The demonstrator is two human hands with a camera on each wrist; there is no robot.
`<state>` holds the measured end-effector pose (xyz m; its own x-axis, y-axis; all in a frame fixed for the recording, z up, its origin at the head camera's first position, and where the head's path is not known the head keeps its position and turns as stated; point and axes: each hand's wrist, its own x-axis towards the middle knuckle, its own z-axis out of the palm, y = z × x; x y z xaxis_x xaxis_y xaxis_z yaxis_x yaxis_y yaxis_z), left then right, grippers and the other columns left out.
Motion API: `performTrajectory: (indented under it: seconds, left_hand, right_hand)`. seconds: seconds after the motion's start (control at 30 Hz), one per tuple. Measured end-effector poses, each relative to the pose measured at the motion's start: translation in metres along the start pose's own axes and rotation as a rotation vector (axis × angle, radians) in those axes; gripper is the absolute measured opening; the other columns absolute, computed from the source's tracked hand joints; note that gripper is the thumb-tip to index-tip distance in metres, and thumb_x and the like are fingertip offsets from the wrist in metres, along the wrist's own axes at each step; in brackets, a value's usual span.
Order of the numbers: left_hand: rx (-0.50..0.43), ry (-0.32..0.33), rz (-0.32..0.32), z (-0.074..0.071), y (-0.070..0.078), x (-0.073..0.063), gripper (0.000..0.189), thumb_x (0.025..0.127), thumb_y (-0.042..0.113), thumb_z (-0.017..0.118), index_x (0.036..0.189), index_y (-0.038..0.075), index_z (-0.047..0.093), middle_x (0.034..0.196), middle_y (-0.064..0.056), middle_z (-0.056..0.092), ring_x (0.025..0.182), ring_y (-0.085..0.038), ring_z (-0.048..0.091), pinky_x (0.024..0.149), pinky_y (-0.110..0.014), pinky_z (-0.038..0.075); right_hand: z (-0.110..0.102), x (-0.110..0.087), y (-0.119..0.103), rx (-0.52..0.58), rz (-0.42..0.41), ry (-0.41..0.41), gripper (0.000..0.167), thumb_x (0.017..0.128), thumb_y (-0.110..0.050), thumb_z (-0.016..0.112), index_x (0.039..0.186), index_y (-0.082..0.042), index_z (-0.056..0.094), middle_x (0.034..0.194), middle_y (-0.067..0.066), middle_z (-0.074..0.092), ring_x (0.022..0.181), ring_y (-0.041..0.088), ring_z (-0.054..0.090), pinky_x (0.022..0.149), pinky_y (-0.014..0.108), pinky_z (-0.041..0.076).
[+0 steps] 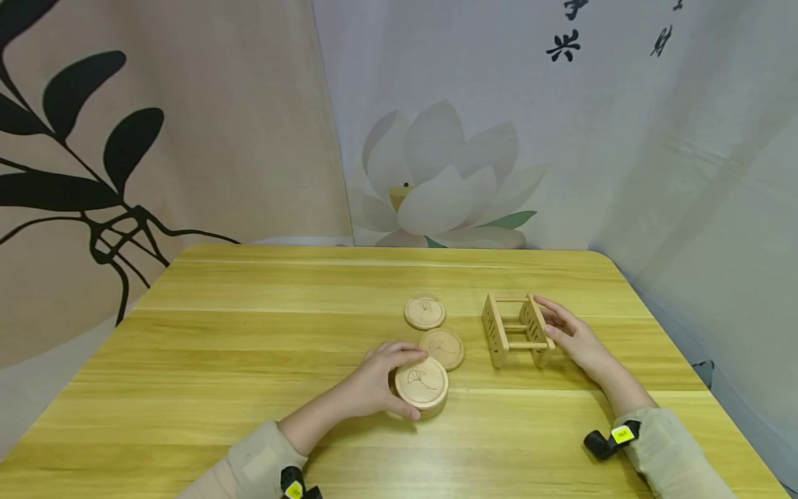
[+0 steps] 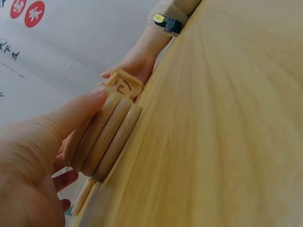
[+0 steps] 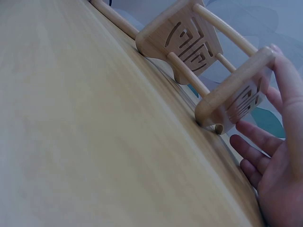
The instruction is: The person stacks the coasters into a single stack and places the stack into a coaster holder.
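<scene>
In the head view, my left hand (image 1: pixel 380 384) grips a stack of round wooden coasters (image 1: pixel 422 383) from its left side, thumb at the near edge and fingers at the far one. The left wrist view shows several coasters (image 2: pixel 110 137) piled in it. A leaf-like line drawing marks the top one. Just beyond lie two loose coasters, a nearer one (image 1: pixel 447 350) and a farther one (image 1: pixel 424 313). To the right stands a slotted wooden coaster rack (image 1: pixel 497 334). My right hand (image 1: pixel 576 341) touches the rack's right end panel (image 3: pixel 236 97) from outside, fingers loosely extended.
The wooden table (image 1: pixel 218 346) has its far edge against a printed curtain (image 1: pixel 262 138) with plant and lotus pictures. Another curtain side (image 1: pixel 717 208) hangs along the right. Small black cameras, such as the right one (image 1: pixel 601 445), sit on both wrists.
</scene>
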<state>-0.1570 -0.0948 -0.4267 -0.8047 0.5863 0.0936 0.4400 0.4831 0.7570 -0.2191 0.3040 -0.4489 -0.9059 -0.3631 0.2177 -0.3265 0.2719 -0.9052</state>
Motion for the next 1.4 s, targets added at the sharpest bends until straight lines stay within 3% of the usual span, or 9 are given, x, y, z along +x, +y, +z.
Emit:
performTrajectory:
  seconds: [0.43, 0.67, 0.87, 1.4]
  left_hand:
    - [-0.047, 0.040, -0.005, -0.010, 0.002, 0.005, 0.094, 0.059, 0.039, 0.090, 0.141, 0.018, 0.049, 0.145, -0.002, 0.041, 0.133, -0.030, 0.031, 0.105, -0.065, 0.012]
    - [-0.079, 0.061, -0.035, -0.018, -0.001, 0.009, 0.090, 0.065, 0.034, 0.088, 0.143, 0.018, 0.047, 0.149, -0.004, 0.036, 0.136, -0.033, 0.028, 0.102, -0.067, 0.019]
    - [-0.097, 0.083, -0.023, -0.024, -0.003, 0.012, 0.086, 0.069, 0.031, 0.086, 0.143, 0.015, 0.046, 0.150, -0.009, 0.034, 0.137, -0.036, 0.025, 0.102, -0.067, 0.019]
    - [-0.095, 0.196, -0.077, -0.039, -0.027, 0.033, 0.081, 0.074, 0.024, 0.084, 0.144, 0.015, 0.045, 0.150, -0.012, 0.033, 0.137, -0.035, 0.027, 0.103, -0.064, 0.021]
  right_hand:
    - [-0.001, 0.001, 0.000, 0.001, 0.001, -0.006, 0.051, 0.102, -0.008, 0.043, 0.151, -0.006, 0.026, 0.137, 0.035, 0.038, 0.111, 0.000, 0.051, 0.088, 0.016, 0.042]
    - [-0.001, 0.001, -0.001, -0.001, -0.009, 0.000, 0.051, 0.102, -0.008, 0.043, 0.151, -0.005, 0.027, 0.136, 0.035, 0.039, 0.110, 0.000, 0.051, 0.088, 0.016, 0.042]
    - [-0.001, 0.001, 0.001, -0.013, -0.009, 0.000, 0.051, 0.102, -0.008, 0.044, 0.151, -0.006, 0.027, 0.135, 0.034, 0.040, 0.110, 0.000, 0.051, 0.087, 0.016, 0.042]
    - [-0.001, 0.002, 0.004, -0.017, 0.013, 0.010, 0.051, 0.102, -0.011, 0.044, 0.151, -0.008, 0.029, 0.137, 0.034, 0.039, 0.111, -0.001, 0.050, 0.087, 0.016, 0.042]
